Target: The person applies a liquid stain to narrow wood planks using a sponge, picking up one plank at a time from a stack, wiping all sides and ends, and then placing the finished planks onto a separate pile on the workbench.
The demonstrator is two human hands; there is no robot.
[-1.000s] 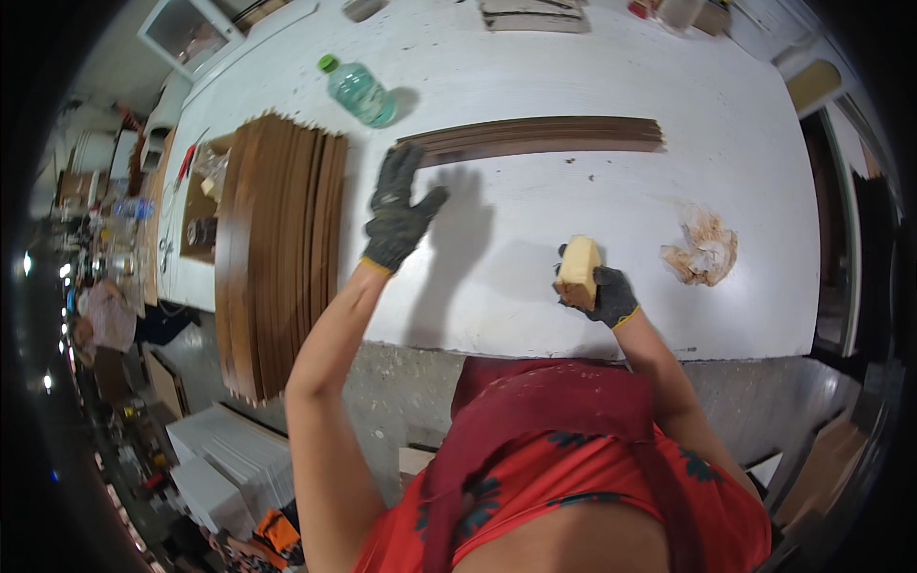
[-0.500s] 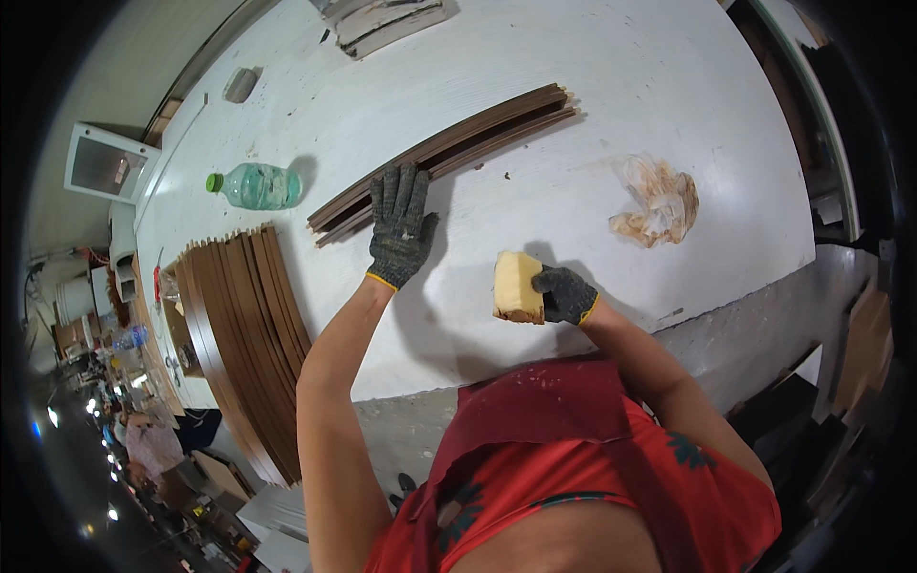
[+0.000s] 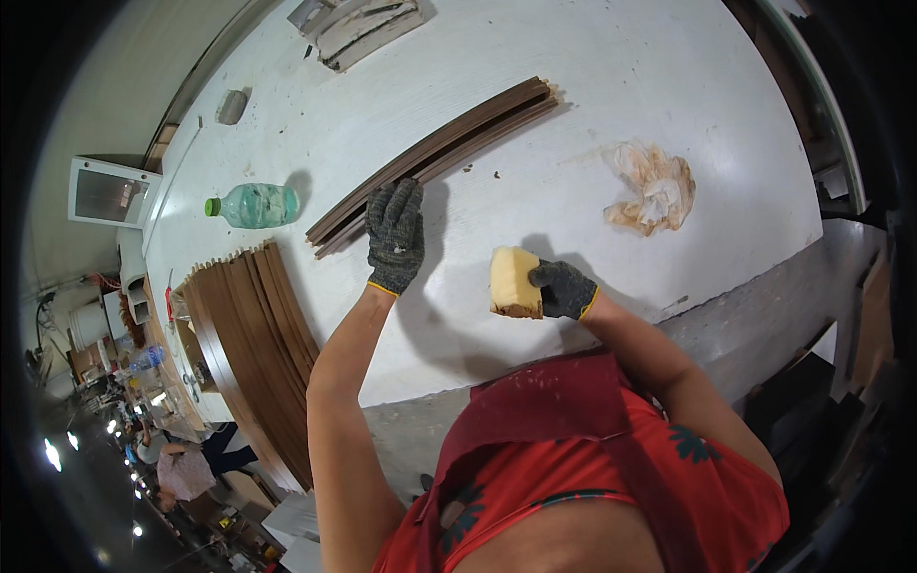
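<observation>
My left hand [image 3: 395,239], in a dark knitted glove with a yellow cuff, has its fingers bent together over the near edge of a bundle of long brown strips [image 3: 458,134]. Its thumb is hidden. The strips lie slantwise on the white table [image 3: 564,181], with a dark gap along the bundle. In my right hand [image 3: 565,289], gloved the same way, is a pale yellow sponge block [image 3: 515,279] with a brown-stained lower edge. The thumb presses on the sponge's right side, just above the table's near part.
A green-capped bottle [image 3: 256,206] lies at the left, above a thick stack of brown strips [image 3: 253,334]. Crumpled stained plastic [image 3: 659,191] rests at the right. Farther back are a small grey block [image 3: 231,107] and a whitish bundle [image 3: 368,29]. People stand beyond at lower left.
My left hand has drawn back toward the bundle's near edge, its fingers going from stretched out to bent. The right hand keeps the sponge in nearly the same place. The view has shifted slightly.
</observation>
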